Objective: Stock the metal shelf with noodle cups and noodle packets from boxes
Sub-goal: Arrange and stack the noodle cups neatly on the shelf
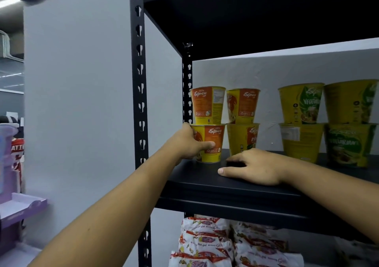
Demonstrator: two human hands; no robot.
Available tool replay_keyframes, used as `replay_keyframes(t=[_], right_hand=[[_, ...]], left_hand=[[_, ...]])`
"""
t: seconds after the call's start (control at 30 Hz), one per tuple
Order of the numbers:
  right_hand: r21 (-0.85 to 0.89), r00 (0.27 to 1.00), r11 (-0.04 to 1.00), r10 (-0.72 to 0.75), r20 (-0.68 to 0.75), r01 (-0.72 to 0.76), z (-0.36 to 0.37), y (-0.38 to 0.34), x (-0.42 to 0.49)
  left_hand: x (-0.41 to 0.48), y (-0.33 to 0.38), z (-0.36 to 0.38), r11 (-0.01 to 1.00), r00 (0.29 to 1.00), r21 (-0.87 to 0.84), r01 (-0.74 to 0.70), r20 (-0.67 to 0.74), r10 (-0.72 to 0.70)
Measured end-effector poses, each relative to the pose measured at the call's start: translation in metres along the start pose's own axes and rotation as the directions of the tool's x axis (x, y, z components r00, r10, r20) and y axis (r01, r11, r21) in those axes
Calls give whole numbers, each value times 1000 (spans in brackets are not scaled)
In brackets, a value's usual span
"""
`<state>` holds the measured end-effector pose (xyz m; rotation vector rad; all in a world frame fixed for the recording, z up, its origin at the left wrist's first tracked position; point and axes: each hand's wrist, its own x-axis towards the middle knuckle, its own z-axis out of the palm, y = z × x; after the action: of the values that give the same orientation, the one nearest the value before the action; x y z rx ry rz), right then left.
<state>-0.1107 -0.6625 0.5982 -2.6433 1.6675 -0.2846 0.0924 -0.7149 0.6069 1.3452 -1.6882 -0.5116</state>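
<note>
Placing step: left hand [189, 143] curled round the bottom orange noodle cup [212, 143] at frame centre on the metal shelf [225, 186], right hand [256, 167] flat on the board, empty; next probably square it up and release gently so the top cup [207, 104] doesn't topple.
</note>
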Motion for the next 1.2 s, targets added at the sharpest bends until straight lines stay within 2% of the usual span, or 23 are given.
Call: replay_keyframes(t=[0.2, 0.5, 0.8, 1.0, 1.2], right_hand=[[2, 999, 999, 47, 17, -47, 1, -3, -1], [84, 998, 995, 44, 41, -48, 1, 2, 1], [187, 999, 982, 32, 11, -33, 6, 8, 5], [268, 998, 962, -29, -57, 44, 7, 10, 6], [411, 989, 905, -56, -136, 108, -1, 11, 1]], left_hand=[[-34, -2, -10, 995, 995, 19, -96, -18, 96], [-67, -3, -22, 986, 987, -36, -162, -11, 162], [-78, -5, -25, 982, 983, -54, -179, 28, 181], [-78, -15, -28, 979, 972, -144, -146, 164, 169], [-77, -19, -27, 970, 973, -211, -123, 170, 160]])
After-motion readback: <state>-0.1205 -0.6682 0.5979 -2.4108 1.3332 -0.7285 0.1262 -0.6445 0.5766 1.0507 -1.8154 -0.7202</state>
